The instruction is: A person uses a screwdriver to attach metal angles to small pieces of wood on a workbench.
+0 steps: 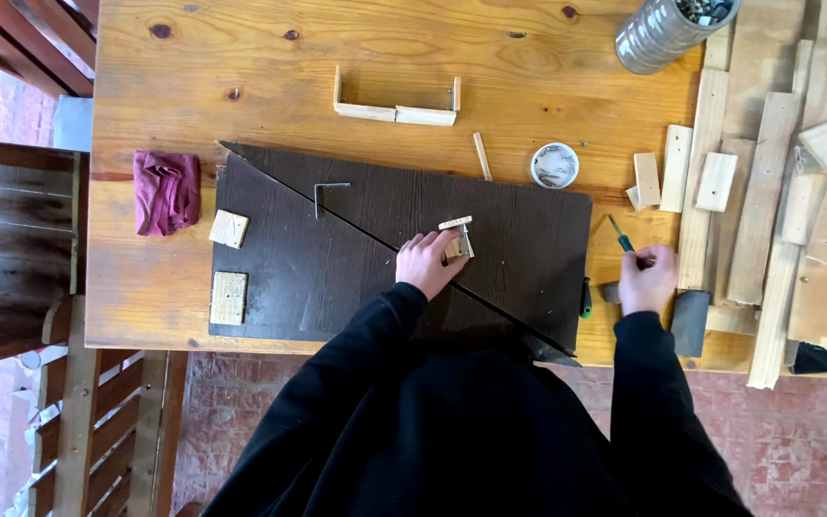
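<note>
A varnished wooden table (pixel 174 316) with visible knots is seen from above, set on a floor of reddish brick (pixel 796 440). At the centre a dark board (pixel 337 268) is laid flat, split by a diagonal cut running from 10 o'clock to 4 o'clock. A small wooden assembly (pixel 458 236) is stood on the dark board just right of centre and is grasped by the fingers of the left hand (pixel 426 262). At 3 o'clock, off the board's edge, a green-handled screwdriver (pixel 619 235) is gripped in the clenched fingers of the right hand (pixel 645 280). Two pale wood squares (pixel 229 298) are laid on the board at 9 o'clock, and a metal hex key (pixel 325 194) lies near its upper edge. A crumpled maroon cloth (pixel 167 191) is seen at 9 o'clock on the bare table. At 12 o'clock a U-shaped wooden frame (pixel 396 108) is placed, with a small round white lid of screws (pixel 554 165) toward 1 o'clock and a ribbed metal can (pixel 667 31) beyond it. Loose wood offcuts (pixel 768 211) are piled along the right side. A dark wooden chair (pixel 16 249) is stood at 9 o'clock beside the table.
</note>
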